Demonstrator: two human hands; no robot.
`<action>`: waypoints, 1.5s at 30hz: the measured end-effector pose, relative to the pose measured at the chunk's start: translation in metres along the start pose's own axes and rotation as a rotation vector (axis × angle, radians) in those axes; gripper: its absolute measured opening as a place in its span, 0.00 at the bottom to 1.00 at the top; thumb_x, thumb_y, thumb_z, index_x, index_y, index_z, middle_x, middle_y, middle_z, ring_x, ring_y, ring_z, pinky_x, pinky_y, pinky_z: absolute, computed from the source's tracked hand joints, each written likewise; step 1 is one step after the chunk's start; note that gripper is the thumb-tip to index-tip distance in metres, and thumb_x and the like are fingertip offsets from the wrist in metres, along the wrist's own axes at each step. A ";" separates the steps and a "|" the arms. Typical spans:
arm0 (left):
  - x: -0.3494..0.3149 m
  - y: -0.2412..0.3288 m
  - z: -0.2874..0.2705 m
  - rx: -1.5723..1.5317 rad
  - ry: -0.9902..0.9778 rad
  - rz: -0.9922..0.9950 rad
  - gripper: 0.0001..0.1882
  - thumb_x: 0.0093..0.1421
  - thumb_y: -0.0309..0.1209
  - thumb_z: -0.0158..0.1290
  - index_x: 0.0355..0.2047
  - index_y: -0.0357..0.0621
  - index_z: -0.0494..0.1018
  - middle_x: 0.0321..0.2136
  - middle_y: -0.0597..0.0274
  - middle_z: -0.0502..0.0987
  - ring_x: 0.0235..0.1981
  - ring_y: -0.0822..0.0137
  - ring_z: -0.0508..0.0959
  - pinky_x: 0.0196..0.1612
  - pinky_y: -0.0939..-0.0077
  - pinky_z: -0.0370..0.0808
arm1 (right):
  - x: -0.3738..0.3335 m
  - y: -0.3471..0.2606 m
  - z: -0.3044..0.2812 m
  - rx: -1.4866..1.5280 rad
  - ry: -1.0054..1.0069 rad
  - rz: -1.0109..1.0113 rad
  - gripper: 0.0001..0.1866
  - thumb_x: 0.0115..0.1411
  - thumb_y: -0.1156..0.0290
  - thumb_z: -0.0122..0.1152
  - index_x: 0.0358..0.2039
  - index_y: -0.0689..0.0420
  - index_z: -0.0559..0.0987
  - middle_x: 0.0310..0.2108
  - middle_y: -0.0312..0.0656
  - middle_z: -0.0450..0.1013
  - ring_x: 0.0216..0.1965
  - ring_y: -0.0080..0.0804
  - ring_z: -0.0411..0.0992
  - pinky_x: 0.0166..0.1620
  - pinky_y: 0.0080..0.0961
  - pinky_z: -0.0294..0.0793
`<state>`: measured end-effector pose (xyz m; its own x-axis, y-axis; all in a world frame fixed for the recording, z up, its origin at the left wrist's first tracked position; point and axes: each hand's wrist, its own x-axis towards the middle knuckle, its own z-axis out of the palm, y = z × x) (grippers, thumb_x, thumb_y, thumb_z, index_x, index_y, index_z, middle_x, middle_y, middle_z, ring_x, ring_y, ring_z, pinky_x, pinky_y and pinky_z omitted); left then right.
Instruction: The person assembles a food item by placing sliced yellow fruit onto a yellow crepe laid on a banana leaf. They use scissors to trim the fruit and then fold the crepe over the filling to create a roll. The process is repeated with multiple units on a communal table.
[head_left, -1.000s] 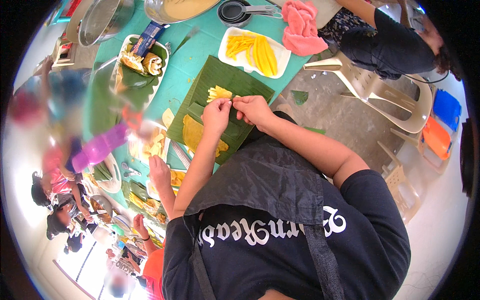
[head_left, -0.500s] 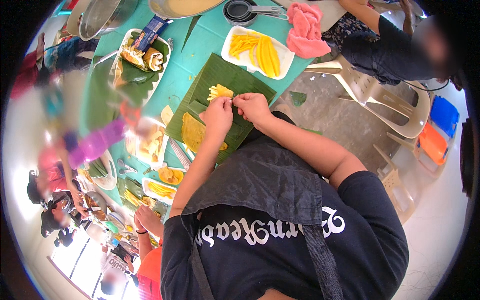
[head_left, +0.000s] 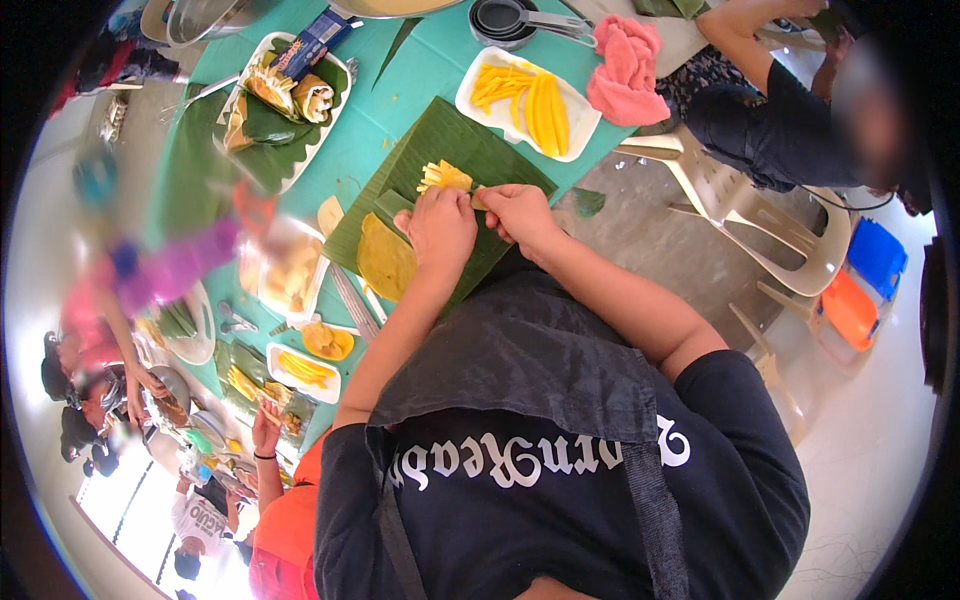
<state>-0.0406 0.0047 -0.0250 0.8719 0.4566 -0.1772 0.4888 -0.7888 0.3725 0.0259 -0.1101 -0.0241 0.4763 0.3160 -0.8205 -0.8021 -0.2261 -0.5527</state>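
Note:
Both my hands work over a large banana leaf (head_left: pixel 400 165) on the table. My left hand (head_left: pixel 445 228) is closed around a rolled yellow crepe (head_left: pixel 444 178) with pale yellow strips sticking out of its far end. Close beside it, my right hand (head_left: pixel 518 212) pinches a thin greenish strip (head_left: pixel 479 199) against the roll. My fingers partly hide the roll's lower end. A flat yellow crepe (head_left: pixel 388 258) lies on the leaf, left of my left wrist. A smaller folded leaf piece (head_left: pixel 402 206) shows near my left thumb.
Beyond the leaf, a white tray (head_left: pixel 588 133) holds mango strips, beside a pink towel (head_left: pixel 628 70) and grey measuring cups (head_left: pixel 503 20). At left stands a tray with leaf-lined rolls (head_left: pixel 313 98). A plastic chair (head_left: pixel 745 215) and a co-worker in dark clothes (head_left: pixel 740 115) are at right.
My hands stay at the roll; the right fingers now pinch closer beside the left hand. The view has shifted slightly. A co-worker's hand at lower left has lifted.

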 end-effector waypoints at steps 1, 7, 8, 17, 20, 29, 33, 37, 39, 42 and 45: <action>0.000 0.000 0.001 0.004 0.014 0.006 0.08 0.58 0.36 0.51 0.27 0.50 0.77 0.29 0.63 0.75 0.37 0.62 0.76 0.43 0.57 0.58 | 0.000 -0.001 -0.004 -0.003 0.005 -0.017 0.10 0.60 0.68 0.57 0.34 0.62 0.80 0.18 0.34 0.71 0.14 0.18 0.63 0.17 0.19 0.60; -0.003 -0.005 0.009 -0.090 0.118 -0.051 0.10 0.54 0.34 0.58 0.36 0.50 0.72 0.32 0.66 0.75 0.37 0.63 0.77 0.43 0.58 0.59 | 0.007 -0.010 -0.015 -0.173 0.074 -0.234 0.12 0.58 0.70 0.56 0.37 0.64 0.80 0.19 0.37 0.73 0.17 0.23 0.69 0.21 0.23 0.68; -0.001 -0.007 0.012 -0.116 0.124 -0.085 0.11 0.53 0.36 0.58 0.37 0.50 0.72 0.31 0.67 0.75 0.36 0.63 0.77 0.43 0.58 0.59 | 0.010 -0.010 -0.016 -0.229 0.087 -0.292 0.12 0.57 0.70 0.56 0.38 0.64 0.80 0.19 0.38 0.74 0.18 0.25 0.70 0.23 0.24 0.70; -0.003 -0.002 0.013 -0.180 0.180 -0.159 0.15 0.52 0.35 0.60 0.37 0.50 0.68 0.34 0.66 0.75 0.38 0.62 0.76 0.42 0.58 0.58 | 0.027 -0.010 -0.014 -0.929 0.022 -0.770 0.15 0.53 0.64 0.63 0.40 0.55 0.81 0.31 0.45 0.76 0.32 0.44 0.76 0.36 0.37 0.75; -0.009 -0.003 0.018 -0.174 0.239 -0.164 0.15 0.52 0.34 0.60 0.36 0.50 0.68 0.32 0.66 0.74 0.37 0.62 0.76 0.41 0.59 0.58 | 0.029 -0.015 -0.008 -0.996 0.028 -0.766 0.14 0.53 0.64 0.64 0.39 0.56 0.80 0.30 0.45 0.76 0.32 0.44 0.76 0.36 0.38 0.75; -0.027 0.004 0.025 -0.472 0.383 -0.363 0.17 0.52 0.28 0.62 0.38 0.39 0.68 0.28 0.58 0.73 0.29 0.62 0.75 0.33 0.69 0.72 | 0.039 -0.025 -0.012 -1.060 -0.084 -0.738 0.17 0.51 0.63 0.66 0.39 0.58 0.80 0.32 0.47 0.77 0.34 0.44 0.77 0.38 0.36 0.75; -0.035 0.005 0.027 -0.812 0.248 -0.636 0.17 0.53 0.29 0.62 0.40 0.36 0.69 0.28 0.57 0.77 0.27 0.63 0.78 0.33 0.70 0.75 | 0.043 -0.031 -0.018 -1.061 -0.135 -0.680 0.20 0.50 0.60 0.67 0.41 0.59 0.80 0.32 0.47 0.78 0.34 0.41 0.77 0.38 0.35 0.76; -0.037 -0.004 0.050 -0.962 0.310 -0.684 0.20 0.53 0.33 0.63 0.40 0.33 0.71 0.26 0.56 0.79 0.26 0.65 0.79 0.32 0.71 0.75 | 0.048 -0.035 -0.019 -1.059 -0.171 -0.625 0.23 0.50 0.58 0.67 0.43 0.61 0.79 0.32 0.47 0.78 0.34 0.40 0.77 0.38 0.34 0.76; -0.035 -0.005 0.052 -0.958 0.296 -0.717 0.21 0.52 0.35 0.64 0.41 0.33 0.72 0.25 0.56 0.79 0.27 0.65 0.80 0.32 0.71 0.75 | 0.047 -0.040 -0.016 -1.084 -0.190 -0.623 0.24 0.50 0.58 0.67 0.43 0.62 0.79 0.31 0.47 0.78 0.33 0.40 0.78 0.38 0.34 0.76; -0.032 -0.004 0.049 -0.871 0.265 -0.745 0.23 0.51 0.37 0.65 0.41 0.33 0.72 0.24 0.57 0.80 0.26 0.64 0.80 0.32 0.71 0.75 | 0.044 -0.045 -0.009 -1.143 -0.200 -0.623 0.25 0.50 0.58 0.68 0.44 0.62 0.79 0.30 0.46 0.78 0.33 0.40 0.77 0.37 0.34 0.76; -0.026 0.002 0.042 -0.804 0.252 -0.771 0.24 0.50 0.38 0.65 0.41 0.34 0.72 0.23 0.58 0.80 0.26 0.63 0.80 0.31 0.69 0.75 | 0.047 -0.043 -0.006 -1.166 -0.197 -0.624 0.24 0.50 0.58 0.68 0.43 0.61 0.79 0.30 0.45 0.78 0.33 0.41 0.77 0.37 0.34 0.75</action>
<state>-0.0605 -0.0263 -0.0578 0.2727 0.8462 -0.4577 0.6512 0.1879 0.7353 0.0848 -0.0914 -0.0396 0.5092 0.7587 -0.4063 0.3509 -0.6141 -0.7070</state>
